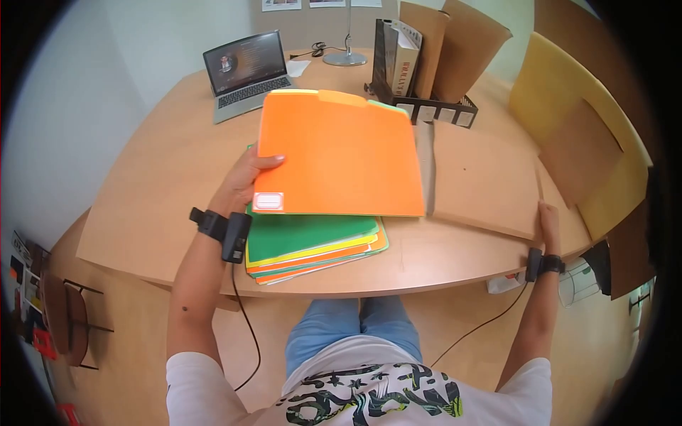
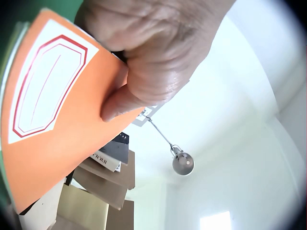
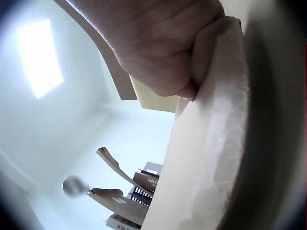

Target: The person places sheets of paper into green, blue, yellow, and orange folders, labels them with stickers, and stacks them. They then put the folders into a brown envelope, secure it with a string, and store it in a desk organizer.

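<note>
My left hand [image 1: 244, 174] grips an orange file folder [image 1: 341, 156] by its left edge, thumb lying on the front above a white label [image 1: 268, 201]. A light green tab [image 1: 399, 108] shows behind the folder's top edge. Below it, a pile of green, yellow and orange folders [image 1: 309, 240] lies near the desk's front edge, partly covered by the held folder. On the right, my right hand [image 1: 548, 221] pinches the right edge of a brown kraft paper envelope [image 1: 486, 177]. In the right wrist view, fingers curl over the envelope's creased side [image 3: 225, 120].
A laptop [image 1: 249, 71] stands open at the back left, and a lamp base [image 1: 345, 58] at the back middle. A black rack [image 1: 463, 112] holds books [image 1: 405, 60] and brown paper files [image 1: 465, 53]. A yellow chair back [image 1: 568, 113] borders the desk's right side.
</note>
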